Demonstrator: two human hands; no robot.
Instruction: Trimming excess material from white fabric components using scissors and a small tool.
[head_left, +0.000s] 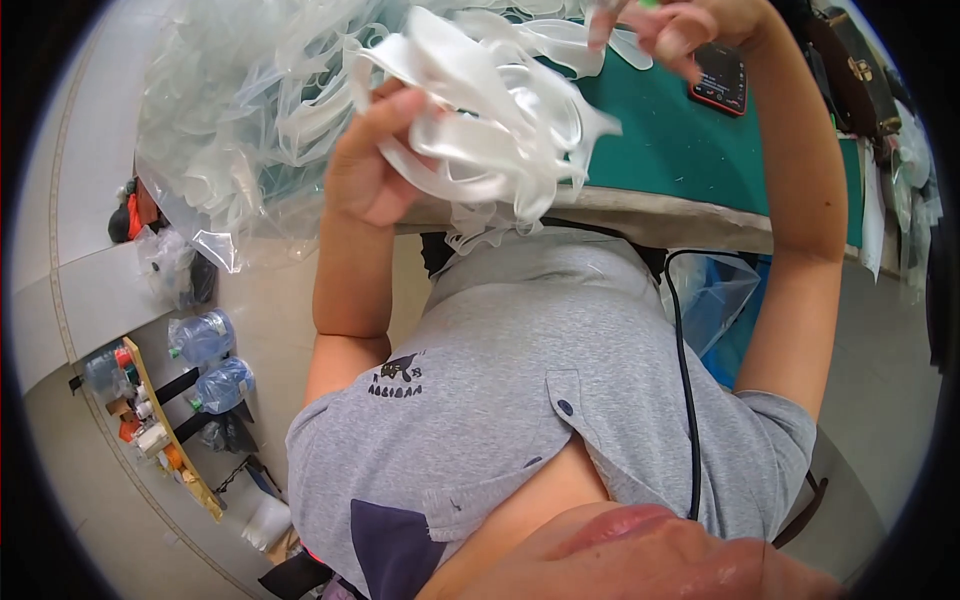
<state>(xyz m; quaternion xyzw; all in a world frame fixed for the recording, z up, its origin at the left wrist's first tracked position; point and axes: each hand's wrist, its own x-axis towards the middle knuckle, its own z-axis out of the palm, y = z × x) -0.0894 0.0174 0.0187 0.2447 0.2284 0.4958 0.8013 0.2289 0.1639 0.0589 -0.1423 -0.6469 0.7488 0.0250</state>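
Observation:
My left hand is closed round a loose bunch of white, rubbery, looped pieces, lifted over the table's near edge. They look soft and glossy, with thin rims and open middles. At the far edge of the view, my right hand is raised over the table with its fingers bent, slightly smeared by motion. A small bright green bit shows at its fingers; the frame's edge cuts off the rest. More white looped pieces lie on the green tabletop beyond the bunch.
A large clear plastic bag full of similar pieces spreads over the table's left side. A phone lies near my right forearm. A black cable hangs down my front. Large water bottles stand on the left, beside a cluttered shelf.

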